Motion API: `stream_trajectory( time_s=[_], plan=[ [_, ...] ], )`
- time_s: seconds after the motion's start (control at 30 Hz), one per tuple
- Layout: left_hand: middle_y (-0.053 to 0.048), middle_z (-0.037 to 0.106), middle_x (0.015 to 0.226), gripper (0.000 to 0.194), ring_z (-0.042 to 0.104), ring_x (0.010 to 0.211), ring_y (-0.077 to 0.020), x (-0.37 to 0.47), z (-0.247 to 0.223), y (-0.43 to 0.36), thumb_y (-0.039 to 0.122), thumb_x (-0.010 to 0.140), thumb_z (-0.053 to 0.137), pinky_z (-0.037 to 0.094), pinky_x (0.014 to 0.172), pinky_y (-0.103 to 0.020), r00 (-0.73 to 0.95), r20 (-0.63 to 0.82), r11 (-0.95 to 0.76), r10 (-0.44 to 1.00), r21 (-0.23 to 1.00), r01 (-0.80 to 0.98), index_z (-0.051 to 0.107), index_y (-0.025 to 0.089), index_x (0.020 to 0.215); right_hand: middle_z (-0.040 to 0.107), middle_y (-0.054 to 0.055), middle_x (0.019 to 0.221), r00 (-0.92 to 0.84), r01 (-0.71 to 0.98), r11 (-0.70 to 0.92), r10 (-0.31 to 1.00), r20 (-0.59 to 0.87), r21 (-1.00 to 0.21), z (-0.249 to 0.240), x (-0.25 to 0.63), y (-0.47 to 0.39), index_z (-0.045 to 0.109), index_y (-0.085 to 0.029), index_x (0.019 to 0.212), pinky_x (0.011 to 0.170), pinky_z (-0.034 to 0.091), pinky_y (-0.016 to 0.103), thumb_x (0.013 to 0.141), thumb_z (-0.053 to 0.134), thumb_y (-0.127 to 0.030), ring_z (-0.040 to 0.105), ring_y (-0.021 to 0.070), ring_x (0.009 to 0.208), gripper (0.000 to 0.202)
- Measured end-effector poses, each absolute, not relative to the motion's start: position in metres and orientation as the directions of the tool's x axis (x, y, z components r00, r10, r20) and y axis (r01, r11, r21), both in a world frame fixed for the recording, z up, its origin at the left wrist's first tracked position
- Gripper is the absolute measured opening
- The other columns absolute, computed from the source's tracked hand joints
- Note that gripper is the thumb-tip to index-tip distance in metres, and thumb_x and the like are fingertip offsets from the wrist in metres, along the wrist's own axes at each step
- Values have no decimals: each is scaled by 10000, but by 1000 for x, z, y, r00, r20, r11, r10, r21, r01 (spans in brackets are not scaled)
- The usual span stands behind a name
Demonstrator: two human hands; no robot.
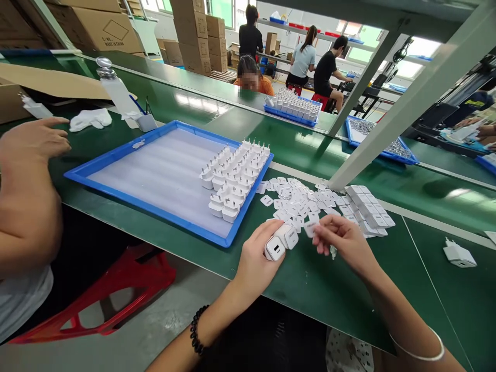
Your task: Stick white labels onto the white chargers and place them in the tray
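My left hand (pixel 258 258) is wrapped round two white plug adapters (pixel 276 248), held side by side with their port ends facing me. Just to the right, my right hand (pixel 343 240) pinches a small white square plate (pixel 310 228) by its edge. Behind both hands lies a loose heap of similar white plates (pixel 294 199). Several white adapters with pins up (pixel 242 175) stand in rows at the right side of a blue-rimmed tray (pixel 147 201). Stacked white blocks (pixel 370 206) sit beyond my right hand.
A single adapter (pixel 460 254) lies at the right. A slanted metal post (pixel 395 98) rises behind the plates. At the left are a co-worker's arm (pixel 27 191), a white glove (pixel 91 119), a bottle (pixel 116 90) and a red stool (pixel 132 289).
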State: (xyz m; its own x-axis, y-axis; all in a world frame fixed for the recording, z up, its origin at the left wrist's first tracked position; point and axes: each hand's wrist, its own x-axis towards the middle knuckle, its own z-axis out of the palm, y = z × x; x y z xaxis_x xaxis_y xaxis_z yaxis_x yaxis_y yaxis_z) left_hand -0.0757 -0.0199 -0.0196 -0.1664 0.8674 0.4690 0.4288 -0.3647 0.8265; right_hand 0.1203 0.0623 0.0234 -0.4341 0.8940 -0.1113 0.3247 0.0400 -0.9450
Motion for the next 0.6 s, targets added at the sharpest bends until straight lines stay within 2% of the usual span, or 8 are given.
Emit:
stream_trajectory(
  time_s=[0.1, 0.2, 0.3, 0.47, 0.6],
  plan=[
    [-115, 657, 1231, 391, 626, 1158, -230, -75, -23, -21, 82, 823, 623, 539, 988, -358, -166, 522, -392, 837, 783, 483, 612, 173, 1203, 631, -4, 633, -606, 116, -227, 756, -250, -967, 32, 105, 38, 629, -176, 808, 481, 407, 216, 793, 757, -404, 529, 98, 502, 262],
    [-133, 641, 1256, 420, 621, 1165, -242, -74, -26, -23, 96, 819, 647, 544, 989, -360, -173, 552, -388, 816, 744, 544, 595, 157, 1231, 548, -37, 607, -660, 23, -447, 666, -349, -894, 30, 95, 24, 681, -146, 776, 500, 347, 179, 756, 810, -307, 436, 54, 522, 208],
    [-145, 631, 1261, 447, 618, 1162, -247, -72, -27, -24, 82, 815, 643, 540, 997, -359, -163, 604, -405, 780, 686, 604, 577, 148, 1252, 517, -43, 564, -681, -20, -606, 590, -433, -795, 20, 89, 17, 665, -140, 710, 476, 300, 185, 751, 814, -308, 396, 51, 495, 229],
    [-155, 618, 1251, 461, 594, 1173, -247, -71, -27, -25, 64, 849, 583, 522, 1017, -378, -80, 715, -494, 694, 554, 670, 534, 144, 1300, 545, -23, 539, -658, -89, -646, 610, -442, -758, 8, 82, 12, 622, -139, 631, 463, 282, 211, 720, 835, -335, 389, 63, 468, 303],
    [-159, 603, 1252, 473, 576, 1185, -241, -71, -27, -25, 21, 847, 550, 509, 1029, -380, -65, 737, -515, 673, 530, 674, 531, 137, 1305, 498, -33, 519, -619, -181, -659, 653, -436, -730, 6, 77, 8, 600, -140, 583, 466, 263, 220, 707, 845, -328, 320, 64, 481, 333]
  ],
)
